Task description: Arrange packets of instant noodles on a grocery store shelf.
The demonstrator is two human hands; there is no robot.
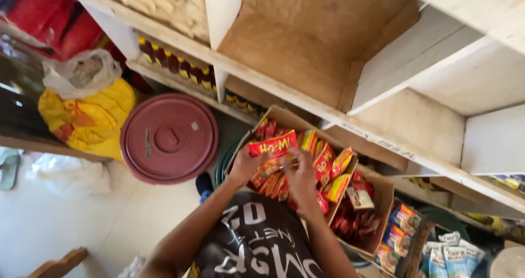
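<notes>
Here, nearest the camera: a dark printed shirt (pixel 257 245) fills the bottom centre of the frame, with both forearms reaching up from it.
Left hand (pixel 246 166): centre of frame, fingers closed on the lower left corner of a red and yellow snack packet (pixel 272 145), grasping it.
Right hand (pixel 300 171): just right of the left hand, fingers curled down among the packets; whether they pinch a packet cannot be told.
Held packet: raised slightly above the other packets, at the left end of the open cardboard box (pixel 377 199).
Box contents: more red and yellow packets standing on edge, with darker red packets lower right.
Lower right of frame: a second box (pixel 402 231) of blue and orange packets, then white and blue sachets (pixel 451 256) beside it.
Left of centre: a round maroon bucket lid (pixel 169 138) on the floor.
Left edge: a yellow sack (pixel 90 119) with a white plastic bag (pixel 82 73) on top.
Upper frame: wooden shelving (pixel 306 100), with a row of dark bottles with yellow labels (pixel 180 67) in the upper left compartment.
</notes>
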